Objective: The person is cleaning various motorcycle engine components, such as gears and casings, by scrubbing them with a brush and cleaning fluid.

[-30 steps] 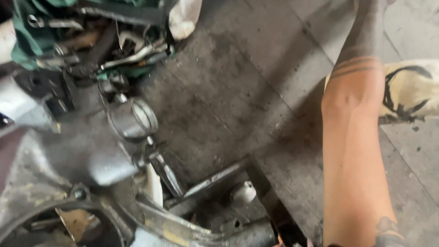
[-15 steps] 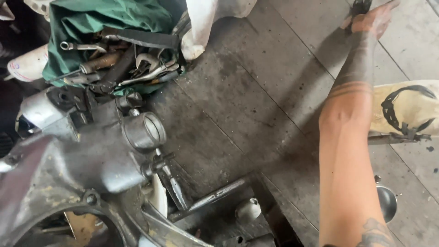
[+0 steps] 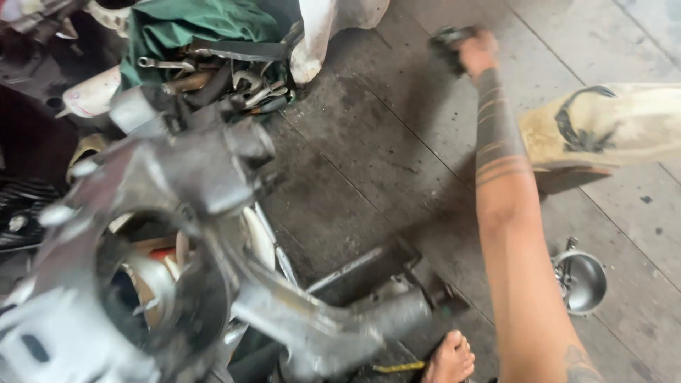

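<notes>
My right arm stretches out over the concrete floor. At its far end my right hand (image 3: pixel 477 51) is closed around a small dark object (image 3: pixel 445 37) that rests near the floor; blur hides what it is. My left hand is not in view. A large grey metal engine casing (image 3: pixel 191 170) with a round opening fills the left and lower part of the head view, close to the camera.
An open green tool bag (image 3: pixel 177 28) with several wrenches (image 3: pixel 213 71) lies at the top left. A pale sandal with a black strap (image 3: pixel 603 124) lies on the right. A small metal cup (image 3: pixel 582 280) stands beside my forearm. A bare foot (image 3: pixel 450 358) shows at the bottom.
The view has swung right and down, so the casing looms larger. My right hand, earlier at the top edge, now sits fully in view, closed on the dark object.
</notes>
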